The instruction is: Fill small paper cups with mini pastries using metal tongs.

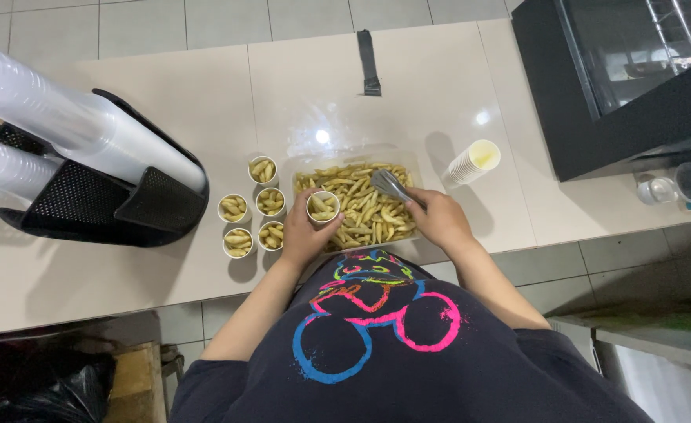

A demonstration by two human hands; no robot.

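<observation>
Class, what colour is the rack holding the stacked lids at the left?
Black rack, perforated; head view.

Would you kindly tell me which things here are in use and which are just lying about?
In use: left hand holding cup; right hand holding tongs; fries tray; five filled cups; cup stack.
Lying about: lid rack; black strip; glass cabinet.

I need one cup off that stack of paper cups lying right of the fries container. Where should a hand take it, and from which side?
Probably at the open end. The stack of paper cups lies on its side on the counter, mouth facing right and away from the fries container. Coming in from the right, pinch the rim of the outermost cup and pull it along the stack's axis; the nested bases point left.
</observation>
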